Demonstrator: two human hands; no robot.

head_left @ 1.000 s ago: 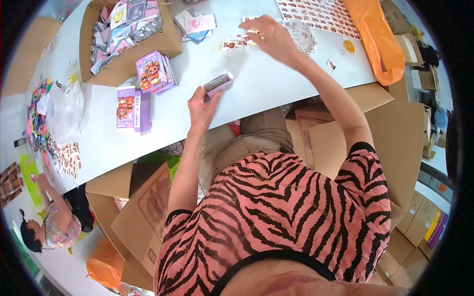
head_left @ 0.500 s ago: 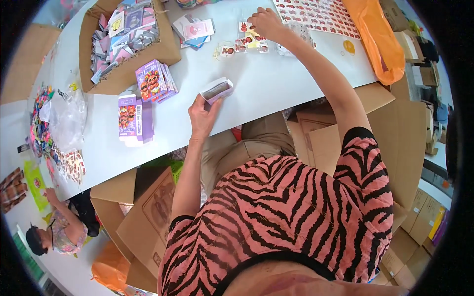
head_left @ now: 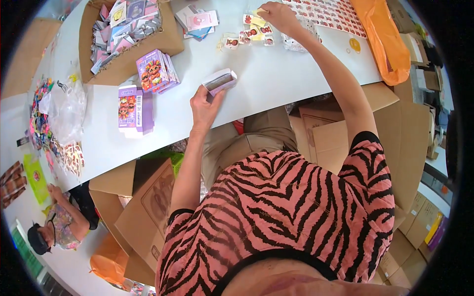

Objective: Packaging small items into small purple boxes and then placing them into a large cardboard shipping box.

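Note:
My left hand [head_left: 204, 109] grips a small white-and-lilac carton [head_left: 217, 83] just above the table's front edge. One end of this box is open and faces right; the inside looks greyish. Farther off, my right hand [head_left: 280, 18] reaches over a cluster of small character stickers [head_left: 257, 33] with yellow and white backing. Its fingertips are pinched together at the cluster's upper edge, by a yellow piece, and what they hold is too small to make out. Beside that wrist lies a clear plastic bag [head_left: 299, 40].
Left of the carton are a purple printed box [head_left: 129, 111] and a stack of similar packs [head_left: 157, 71]. Behind stands a cardboard box [head_left: 170, 37] full of cards, beside loose cards [head_left: 201, 22]. A sticker sheet [head_left: 331, 17] and orange bag [head_left: 385, 44] lie at right. A co-worker [head_left: 64, 224] is at lower left.
My right hand has shifted slightly to the right over the stickers, its fingers now at the cluster's upper edge. The left hand still holds the carton, with its opening turned slightly.

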